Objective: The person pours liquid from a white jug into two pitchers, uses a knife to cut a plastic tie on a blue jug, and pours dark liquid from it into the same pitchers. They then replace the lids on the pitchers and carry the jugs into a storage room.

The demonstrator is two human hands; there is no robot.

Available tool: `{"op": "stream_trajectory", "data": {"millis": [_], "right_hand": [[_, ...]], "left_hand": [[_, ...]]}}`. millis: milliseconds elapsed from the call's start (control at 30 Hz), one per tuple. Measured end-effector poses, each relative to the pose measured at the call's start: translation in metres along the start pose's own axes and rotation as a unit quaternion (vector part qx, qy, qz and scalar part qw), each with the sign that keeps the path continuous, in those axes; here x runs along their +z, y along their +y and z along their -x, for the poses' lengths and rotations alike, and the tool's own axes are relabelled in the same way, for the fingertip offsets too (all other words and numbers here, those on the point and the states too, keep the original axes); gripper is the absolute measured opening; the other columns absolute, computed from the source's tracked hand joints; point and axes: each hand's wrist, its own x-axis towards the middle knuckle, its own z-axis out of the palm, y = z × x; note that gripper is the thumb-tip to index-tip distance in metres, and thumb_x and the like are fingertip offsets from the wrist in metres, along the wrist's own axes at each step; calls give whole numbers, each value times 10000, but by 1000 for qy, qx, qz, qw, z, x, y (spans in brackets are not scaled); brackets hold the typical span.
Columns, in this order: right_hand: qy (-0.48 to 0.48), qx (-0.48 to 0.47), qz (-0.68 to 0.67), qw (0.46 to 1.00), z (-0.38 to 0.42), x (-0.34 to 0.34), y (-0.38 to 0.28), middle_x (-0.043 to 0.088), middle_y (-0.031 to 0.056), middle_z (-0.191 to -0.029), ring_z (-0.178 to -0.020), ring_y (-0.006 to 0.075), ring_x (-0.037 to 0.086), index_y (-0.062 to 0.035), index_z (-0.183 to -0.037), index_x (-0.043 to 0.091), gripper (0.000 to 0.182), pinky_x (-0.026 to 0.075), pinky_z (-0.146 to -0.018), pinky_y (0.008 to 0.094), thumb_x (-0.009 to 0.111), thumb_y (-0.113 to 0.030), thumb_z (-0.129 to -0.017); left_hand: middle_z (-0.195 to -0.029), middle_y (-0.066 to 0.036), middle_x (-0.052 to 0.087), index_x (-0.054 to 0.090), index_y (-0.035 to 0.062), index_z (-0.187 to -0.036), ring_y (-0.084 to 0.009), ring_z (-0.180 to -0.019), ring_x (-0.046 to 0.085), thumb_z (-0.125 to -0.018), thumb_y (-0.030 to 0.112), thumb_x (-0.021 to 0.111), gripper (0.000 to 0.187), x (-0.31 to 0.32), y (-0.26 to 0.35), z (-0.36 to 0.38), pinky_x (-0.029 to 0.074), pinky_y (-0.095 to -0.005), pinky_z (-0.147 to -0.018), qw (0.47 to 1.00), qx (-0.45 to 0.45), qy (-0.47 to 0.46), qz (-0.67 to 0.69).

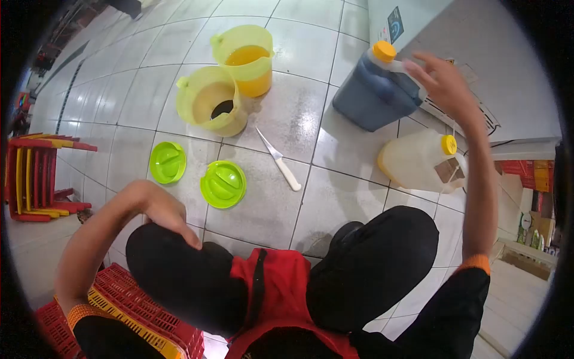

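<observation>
My right hand (445, 84) reaches out to a dark jug (373, 96) with a yellow cap, fingers spread at its handle and top. Whether it grips the handle I cannot tell. My left hand (162, 210) rests on my left knee, fingers curled loosely, holding nothing. A pale translucent jug (415, 160) with a yellow cap lies on its side below the dark jug. Two yellow-green pitchers stand on the tiled floor: one (246, 57) holds orange liquid, the other (212, 107) holds a little pale liquid.
Two green lids (167, 161) (223, 183) lie on the tiles. A white-handled knife (280, 160) lies between lids and jugs. A red crate (143, 317) sits under me at lower left. Stacked red and yellow stools (36, 176) stand at left. A grey cabinet (478, 54) is at upper right.
</observation>
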Motion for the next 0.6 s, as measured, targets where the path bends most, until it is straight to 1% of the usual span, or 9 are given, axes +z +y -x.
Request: {"op": "stream_trajectory", "data": {"millis": [33,167,233,267,333,400,500,533,600], "right_hand": [[43,-53,26,997,-22,25,4,647,240,-977,-935,384,612,56,-1091,602,598,469,-821,444,522,-502,-892],[-5,37,106,994,-70,64,-2,652,247,-899,-847,448,601,66,-965,613,581,474,-765,484,475,-496,-911],[-20,-76,173,982,-89,91,37,621,255,-876,-805,441,582,13,-996,602,403,481,-740,461,425,-347,-963],[-26,-116,169,978,-83,83,32,636,248,-876,-845,436,598,16,-971,616,393,475,-764,480,441,-335,-956],[36,-156,162,974,-78,88,52,618,238,-996,-940,401,591,3,-1073,588,335,470,-817,459,425,-272,-973],[-47,14,107,993,-102,107,92,557,233,-1195,-1101,346,548,-5,-1186,556,356,424,-938,417,437,-268,-978],[10,-219,167,961,-112,89,82,638,254,-958,-854,428,601,-25,-1064,637,379,484,-737,487,460,-332,-929],[-30,-200,200,959,-121,86,76,636,262,-968,-865,439,600,-28,-1072,635,399,482,-750,492,463,-358,-928],[-70,-169,245,952,-126,101,105,634,270,-978,-876,449,599,-30,-1080,632,421,479,-762,497,466,-385,-927]], "left_hand": [[-1075,-204,649,649,-59,-1093,-282,-910,651,-763,717,552,849,6,2,-2,520,-355,-756,1000,1,4,-1],[-1112,-186,647,639,-55,-1115,-280,-971,633,-811,641,570,763,26,6,-19,477,-359,-879,995,-92,-46,13],[-1201,-176,607,602,-48,-1177,-274,-1083,582,-806,616,604,761,46,-32,-50,444,-377,-948,998,12,-42,45],[-1298,-164,544,549,-15,-1263,-272,-1184,510,-815,592,612,757,41,-21,-35,395,-400,-1012,971,45,-173,162],[-1330,-146,515,534,63,-1291,-263,-1186,503,-823,571,606,694,38,-28,-51,401,-420,-1003,994,52,-75,59],[-1297,-130,542,552,130,-1269,-264,-1119,555,-828,556,594,615,25,-5,-36,438,-431,-957,996,47,49,-50],[-1172,-119,585,561,102,-1195,-288,-1099,558,-771,556,663,630,-1,24,-5,462,-456,-915,990,124,-62,-22],[-1236,-144,573,437,58,-1315,-298,-1111,558,-762,538,688,774,16,47,21,474,-436,-913,987,66,139,-54],[-1264,-141,561,347,69,-1387,-296,-1134,552,-804,510,649,791,-32,59,5,478,-425,-914,983,116,142,-20]]}}
